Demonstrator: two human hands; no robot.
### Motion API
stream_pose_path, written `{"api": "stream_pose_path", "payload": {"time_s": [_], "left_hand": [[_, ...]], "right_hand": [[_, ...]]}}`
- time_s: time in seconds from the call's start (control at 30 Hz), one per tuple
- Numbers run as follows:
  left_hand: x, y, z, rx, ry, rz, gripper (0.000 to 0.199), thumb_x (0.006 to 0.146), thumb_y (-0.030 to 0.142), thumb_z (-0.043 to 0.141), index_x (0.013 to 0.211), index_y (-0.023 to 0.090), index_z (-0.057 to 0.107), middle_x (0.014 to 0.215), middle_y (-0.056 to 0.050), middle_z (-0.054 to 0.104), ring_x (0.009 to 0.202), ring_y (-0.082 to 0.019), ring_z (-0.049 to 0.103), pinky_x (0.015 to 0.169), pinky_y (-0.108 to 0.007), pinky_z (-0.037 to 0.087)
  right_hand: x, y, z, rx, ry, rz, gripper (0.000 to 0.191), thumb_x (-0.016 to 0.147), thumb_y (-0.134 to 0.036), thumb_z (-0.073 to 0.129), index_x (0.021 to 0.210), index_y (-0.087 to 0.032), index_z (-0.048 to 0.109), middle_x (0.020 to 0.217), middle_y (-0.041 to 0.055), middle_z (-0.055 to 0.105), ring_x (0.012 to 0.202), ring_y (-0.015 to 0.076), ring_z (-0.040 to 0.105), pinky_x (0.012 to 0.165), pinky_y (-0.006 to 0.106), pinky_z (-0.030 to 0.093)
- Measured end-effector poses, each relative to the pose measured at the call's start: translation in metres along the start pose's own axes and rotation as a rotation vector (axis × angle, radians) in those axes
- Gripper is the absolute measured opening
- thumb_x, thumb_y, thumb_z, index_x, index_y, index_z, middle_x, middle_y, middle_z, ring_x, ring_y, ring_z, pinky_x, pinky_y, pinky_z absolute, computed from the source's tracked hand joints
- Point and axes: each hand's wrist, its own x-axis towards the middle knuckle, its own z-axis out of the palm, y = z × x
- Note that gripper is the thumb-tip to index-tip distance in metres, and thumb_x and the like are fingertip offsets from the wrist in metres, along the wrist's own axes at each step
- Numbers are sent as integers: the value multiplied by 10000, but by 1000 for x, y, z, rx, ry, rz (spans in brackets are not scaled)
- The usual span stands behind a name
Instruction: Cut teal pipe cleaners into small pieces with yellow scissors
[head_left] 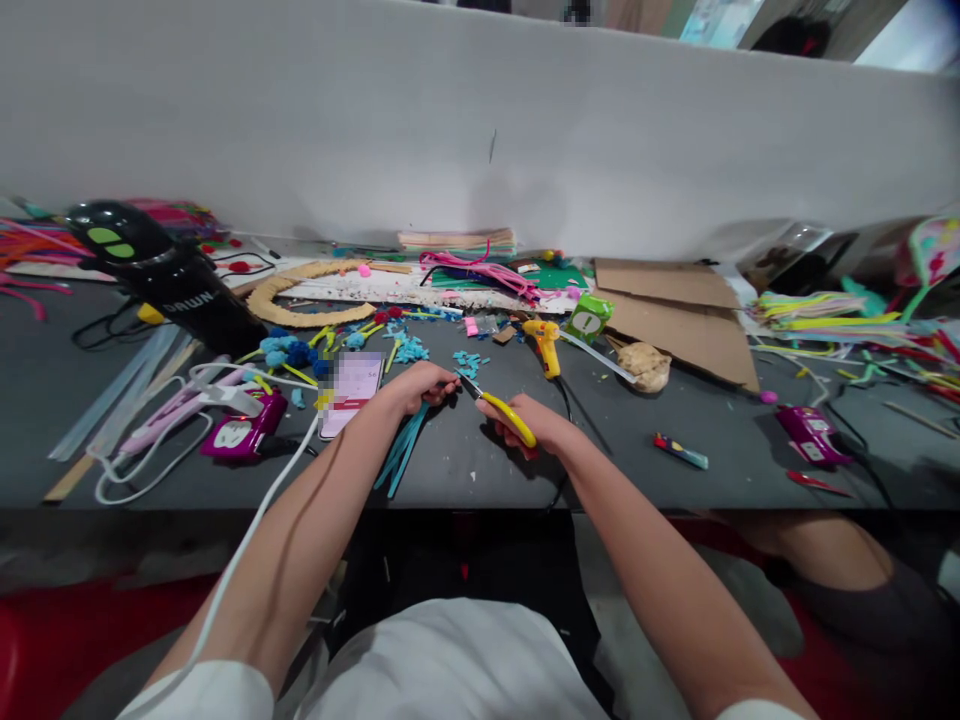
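Observation:
My left hand (424,388) is closed in a pinch on a bunch of light-blue pipe cleaners (403,450), whose long ends hang down toward the table's front edge. Facing it, my right hand (521,422) is wrapped round yellow-handled pliers (510,414). The tool's dark jaws point left and sit right at the fingertips of my left hand. Short light-blue cut pieces (471,362) lie on the table just beyond the jaws. Another heap of blue bits (411,348) is a little farther left.
A phone (352,385) lies by my left forearm, with a white cable (262,500) crossing that arm. Behind my hands are a yellow glue gun (546,345), a green box (589,317) and a twine ball (643,367). A black bottle (176,285) stands left; a cutter (680,450) lies right.

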Motion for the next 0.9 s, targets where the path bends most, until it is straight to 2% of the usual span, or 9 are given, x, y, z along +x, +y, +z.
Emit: {"api": "stream_pose_path", "payload": {"time_s": [0.27,0.43,0.6,0.73,0.83,0.9], "left_hand": [[1,-1,-2,-18,-22,2,124,727,193,679,688,98,610,472,28,470,349,-15,255,375,-170,140],[-4,-3,-3,-26,-27,54,130,727,217,685,725,99,631,501,23,485,366,-18,262,378,-173,140],[-17,-4,-6,-9,-4,200,123,761,213,632,764,90,640,585,-4,530,403,-24,292,400,-181,143],[-27,-3,-7,98,93,329,129,764,207,617,689,102,619,652,-41,603,458,-44,362,439,-187,236],[-33,-1,-7,223,125,452,201,783,271,624,662,112,638,680,-56,644,501,-65,403,478,-198,303],[-36,0,-6,272,121,482,254,790,346,639,685,115,654,710,-71,670,524,-79,441,489,-204,326]], "right_hand": [[-1,2,2,-4,52,-35,583,764,-734,609,615,-181,501,373,-19,468,288,82,398,308,207,328],[-2,9,5,74,39,-46,566,792,-725,583,638,-187,497,363,-33,446,278,79,364,293,206,314],[-8,18,3,196,33,-46,548,866,-714,474,698,-193,489,380,-49,444,275,82,385,292,189,308],[-8,20,3,183,51,-34,545,853,-719,493,698,-197,481,380,-57,434,270,77,372,293,191,315],[-6,21,5,161,58,-52,547,832,-724,525,688,-198,477,384,-53,439,274,77,366,291,194,310],[-5,22,6,156,61,-66,550,820,-728,538,684,-199,474,386,-52,437,281,75,364,293,192,303]]}}
